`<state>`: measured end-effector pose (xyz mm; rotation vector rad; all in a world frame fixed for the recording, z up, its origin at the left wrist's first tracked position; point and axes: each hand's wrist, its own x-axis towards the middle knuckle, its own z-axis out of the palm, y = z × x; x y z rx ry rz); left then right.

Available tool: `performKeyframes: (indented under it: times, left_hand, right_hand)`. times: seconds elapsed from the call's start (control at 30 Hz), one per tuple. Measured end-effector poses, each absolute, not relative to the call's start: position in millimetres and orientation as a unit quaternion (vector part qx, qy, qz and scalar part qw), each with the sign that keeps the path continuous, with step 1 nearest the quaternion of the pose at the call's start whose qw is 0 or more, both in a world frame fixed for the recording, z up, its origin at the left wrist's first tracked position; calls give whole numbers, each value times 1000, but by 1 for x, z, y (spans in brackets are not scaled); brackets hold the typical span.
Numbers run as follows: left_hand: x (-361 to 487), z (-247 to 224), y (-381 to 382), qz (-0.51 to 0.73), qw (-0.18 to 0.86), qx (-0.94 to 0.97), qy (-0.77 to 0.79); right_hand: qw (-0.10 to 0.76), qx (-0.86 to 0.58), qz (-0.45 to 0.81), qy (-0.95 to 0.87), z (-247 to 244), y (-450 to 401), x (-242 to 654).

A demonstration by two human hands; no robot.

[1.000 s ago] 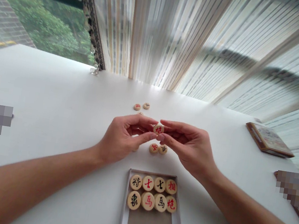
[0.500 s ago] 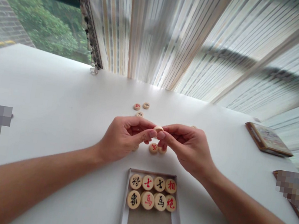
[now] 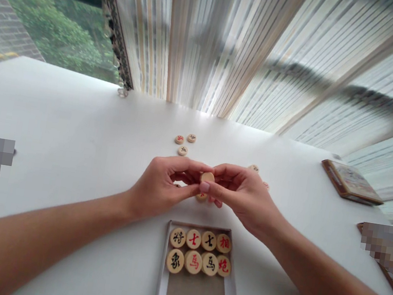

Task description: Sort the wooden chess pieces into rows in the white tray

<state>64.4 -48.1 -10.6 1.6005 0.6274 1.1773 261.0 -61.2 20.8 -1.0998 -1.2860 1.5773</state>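
Observation:
Between the fingertips of my left hand (image 3: 165, 184) and my right hand (image 3: 241, 193) is a round wooden piece (image 3: 207, 178), pinched by both hands with a plain face showing. Just below it, partly hidden by my fingers, a piece with a red character (image 3: 202, 196) lies on the table. Nearer to me stands an open white box (image 3: 160, 285) holding two rows of wooden pieces with red or black characters; its brown bottom shows in front of them.
Loose pieces (image 3: 182, 151) lie on the white table (image 3: 111, 125) beyond my left hand, and another piece (image 3: 253, 168) is behind my right hand. At the right is a flat decorated box (image 3: 353, 183). Striped curtains hang behind the table.
The piece in my fingers has tilted and now shows more of its plain face. My right thumb has moved slightly left and down across it.

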Motion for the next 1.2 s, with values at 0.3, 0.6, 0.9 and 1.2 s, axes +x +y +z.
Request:
performKeyframes:
  times: [0.3,0.6,0.9,1.2]
  left_hand:
    - [63,-13,-49,499,467,688,245]
    - [63,-11,-50,491,501,665,256]
    - [63,-7,-50,503,519,649,237]
    - [63,-8,-47,500,534,613,299]
  right_hand:
    - [404,-449,599,-525,19,-64,259]
    - [407,-422,601,-543,20,-63,261]
    - [411,-392,620,-541,16,-61,267]
    - [420,-424,597,-537,20,-59,265]
